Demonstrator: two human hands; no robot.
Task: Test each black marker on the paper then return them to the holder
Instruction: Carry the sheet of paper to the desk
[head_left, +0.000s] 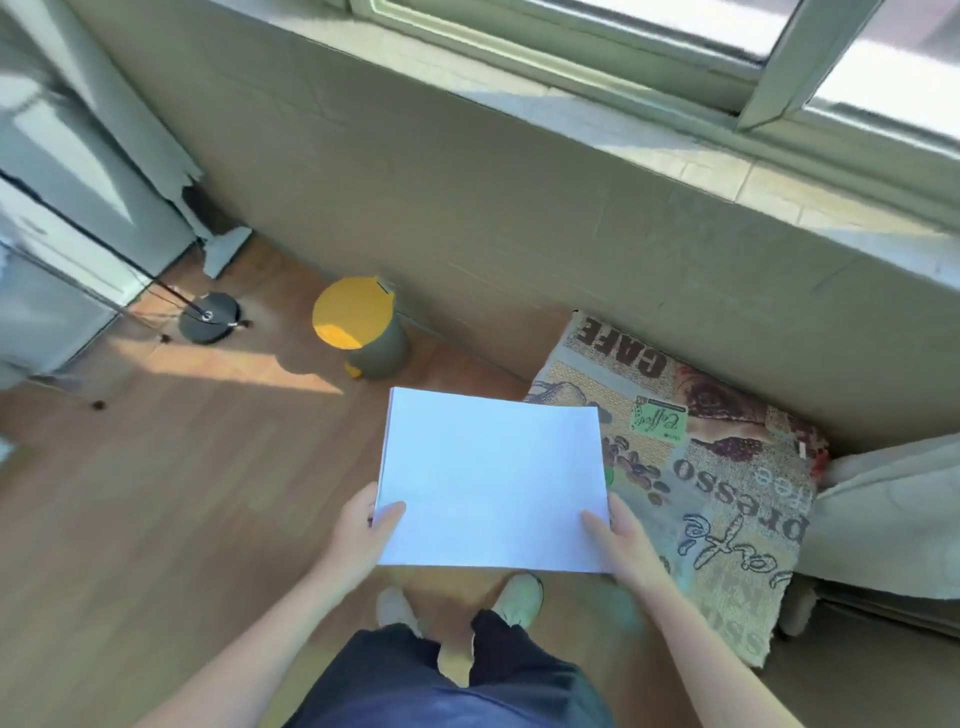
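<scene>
A stack of white paper (493, 478) is held flat in front of me above the wooden floor. My left hand (363, 530) grips its near left corner with the thumb on top. My right hand (623, 545) grips the near right corner, thumb also on top. No black markers and no holder are in view.
A small bin with a yellow lid (358, 325) stands by the wall. A round black lamp base (209, 317) sits to its left. A coffee-print rug (691, 467) lies at the right, next to pale furniture (893, 514). My feet (462, 603) are below the paper.
</scene>
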